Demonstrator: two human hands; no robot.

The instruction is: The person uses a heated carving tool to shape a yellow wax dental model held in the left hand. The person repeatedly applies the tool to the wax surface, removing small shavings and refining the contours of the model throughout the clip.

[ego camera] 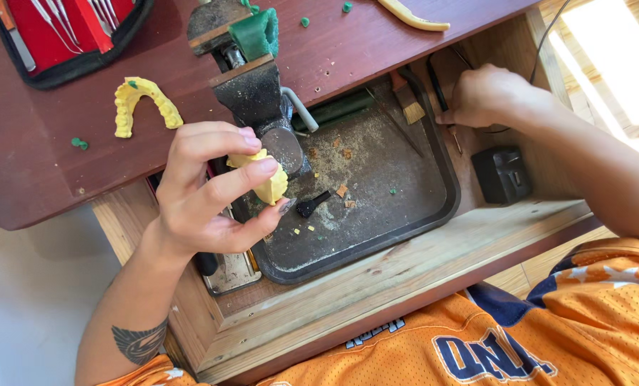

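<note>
Yellow chalky plaster piece (271,180) — lumpy, in left hand (209,189) pinch grip; right hand (485,96) grip curled, contents hidden.

Bright daylight from upper right of the dark tray (444,214); floor there blown out to white glare. Soft shadows left of tray, under desk edge. Sharp overall, slight blur on nearest hand, mild wide-angle stretch at corners.

Left hand (205,189) pinches yellow cast (268,179) — vise (251,86) behind
</note>
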